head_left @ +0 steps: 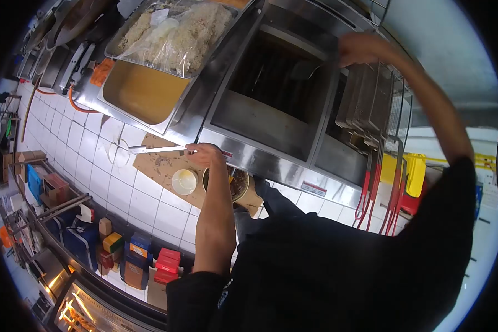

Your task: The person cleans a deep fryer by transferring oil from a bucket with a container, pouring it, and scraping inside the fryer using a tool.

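My left hand (203, 155) is closed round the end of a long metal handle (160, 149) that points left, with a round wire skimmer head (118, 152) at its far end, over the floor. My right hand (361, 48) is at the upper right edge of the fryer (265, 117), its fingers partly hidden. From it, the thin handle of a flat metal utensil (304, 69) reaches into the dark fryer well. Beside my left forearm, a white bowl (184, 182) and a pot of dark contents (240, 185) stand low on brown cardboard (155, 166).
Left of the fryer are a pan of yellowish liquid (144, 91) and a tray of crumbs (196, 36) under plastic. Fryer baskets (365, 99) with red handles (395, 202) hang at the right. Boxes (167, 263) line the tiled floor's lower left.
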The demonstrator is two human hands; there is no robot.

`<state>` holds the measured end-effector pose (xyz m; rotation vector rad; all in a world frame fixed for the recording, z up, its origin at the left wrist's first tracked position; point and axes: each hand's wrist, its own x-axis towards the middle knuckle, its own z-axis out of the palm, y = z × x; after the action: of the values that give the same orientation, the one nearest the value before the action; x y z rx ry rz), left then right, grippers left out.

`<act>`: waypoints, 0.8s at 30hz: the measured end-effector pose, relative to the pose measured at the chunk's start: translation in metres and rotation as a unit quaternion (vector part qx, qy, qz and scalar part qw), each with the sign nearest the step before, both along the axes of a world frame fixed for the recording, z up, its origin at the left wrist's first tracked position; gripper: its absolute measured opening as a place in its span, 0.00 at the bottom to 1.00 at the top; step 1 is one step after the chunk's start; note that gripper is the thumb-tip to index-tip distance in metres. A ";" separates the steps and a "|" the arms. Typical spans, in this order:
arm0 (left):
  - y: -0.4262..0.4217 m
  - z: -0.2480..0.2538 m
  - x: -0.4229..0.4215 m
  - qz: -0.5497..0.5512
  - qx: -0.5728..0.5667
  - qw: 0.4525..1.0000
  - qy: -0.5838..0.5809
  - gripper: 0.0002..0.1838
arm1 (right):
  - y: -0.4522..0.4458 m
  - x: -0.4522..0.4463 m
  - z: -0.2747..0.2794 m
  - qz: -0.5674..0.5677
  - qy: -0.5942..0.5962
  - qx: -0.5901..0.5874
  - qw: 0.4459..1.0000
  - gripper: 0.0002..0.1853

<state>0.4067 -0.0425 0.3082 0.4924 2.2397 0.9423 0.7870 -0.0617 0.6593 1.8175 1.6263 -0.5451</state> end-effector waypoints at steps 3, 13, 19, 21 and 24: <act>0.002 -0.004 0.001 -0.005 0.000 1.000 0.027 0.33 | 0.061 0.002 -0.099 -0.071 -0.025 -0.072 0.995 0.18; 0.006 0.022 0.015 -0.010 -0.017 0.999 0.045 0.35 | 0.114 0.062 -0.341 -0.252 -0.019 -0.091 0.963 0.14; 0.008 0.019 0.015 -0.010 -0.011 0.999 0.044 0.36 | 0.115 0.052 -0.372 -0.415 0.032 0.039 0.909 0.16; 0.008 0.012 0.013 -0.017 -0.009 0.998 0.060 0.36 | 0.114 0.052 -0.389 -0.386 0.027 0.052 0.921 0.18; 0.005 0.005 0.011 -0.023 0.006 0.996 0.086 0.36 | 0.105 0.054 -0.423 -0.398 0.015 0.091 0.913 0.18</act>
<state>0.4173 -0.0379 0.3132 0.6496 2.3654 0.9209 0.8414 0.0428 0.2360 2.6123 0.9071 -0.7788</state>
